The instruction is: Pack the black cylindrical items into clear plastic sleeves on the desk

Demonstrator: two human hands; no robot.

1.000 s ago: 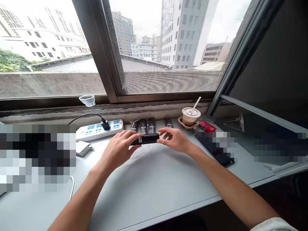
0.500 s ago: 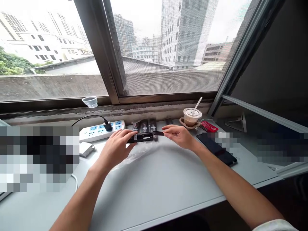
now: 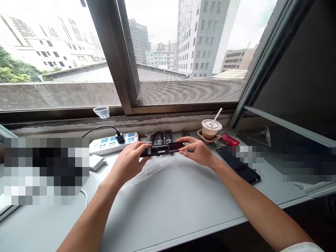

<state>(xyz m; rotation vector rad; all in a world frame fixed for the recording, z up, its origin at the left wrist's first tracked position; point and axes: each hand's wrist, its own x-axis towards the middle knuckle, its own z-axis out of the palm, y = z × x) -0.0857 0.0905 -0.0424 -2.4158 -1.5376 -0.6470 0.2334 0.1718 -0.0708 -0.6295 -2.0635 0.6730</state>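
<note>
My left hand (image 3: 130, 158) is closed on a black oblong device (image 3: 159, 150) that has a white label and a slot in its upper face. With thumb and fingers, my right hand (image 3: 197, 151) pinches a dark flat piece (image 3: 174, 147). That piece meets the right end of the device; whether the two are joined I cannot tell. Both are held above the table, level and in line. Behind them lie several black items in clear plastic wrap (image 3: 159, 137). A sheet of clear plastic (image 3: 147, 174) rests on the table below my left hand.
A white power strip (image 3: 105, 148) with a black plug and a white adapter (image 3: 96, 162) are at left. An iced drink (image 3: 210, 131), a red box (image 3: 230, 139) and a black phone (image 3: 237, 164) stand or lie at right. A clear cup (image 3: 102, 112) is by the window.
The dark piece in my right hand has turned from edge-on to showing its broad face, and it now sits against the device's end. The view has shifted slightly.
</note>
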